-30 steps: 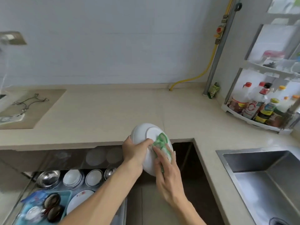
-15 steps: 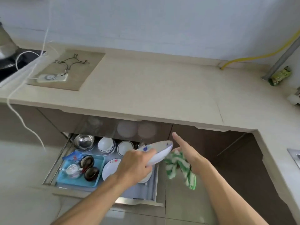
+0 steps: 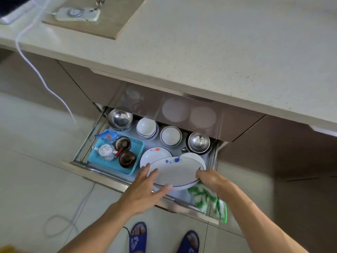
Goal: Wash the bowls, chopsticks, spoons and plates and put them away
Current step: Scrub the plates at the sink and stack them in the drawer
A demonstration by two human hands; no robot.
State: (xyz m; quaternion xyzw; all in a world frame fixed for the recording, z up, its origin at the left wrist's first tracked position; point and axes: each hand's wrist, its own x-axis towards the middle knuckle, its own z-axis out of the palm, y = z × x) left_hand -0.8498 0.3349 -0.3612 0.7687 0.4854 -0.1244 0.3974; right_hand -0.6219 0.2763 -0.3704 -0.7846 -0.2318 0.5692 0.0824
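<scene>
A pale speckled countertop (image 3: pixel 209 42) fills the top of the frame. At its upper left lies a brown inset board (image 3: pixel 94 21) with a white phone (image 3: pixel 78 14) on it, a white cable (image 3: pixel 36 57) trailing off the edge towards the floor.

Below, centre frame, an open drawer (image 3: pixel 85 143) carries the crockery: a steel bowl (image 3: pixel 120 118) at its back left, stacked white bowls (image 3: pixel 146 127) and another white bowl (image 3: pixel 170 136) beside it, a steel pot (image 3: pixel 198 142) at back right. A blue tray (image 3: pixel 94 154) at the left holds a small teapot (image 3: pixel 106 151) and two dark bowls (image 3: pixel 127 158). A flowered plate (image 3: pixel 155 154) lies front centre.

The tiled floor (image 3: pixel 36 179) at the bottom bears two blue slippers (image 3: pixel 138 238).
</scene>
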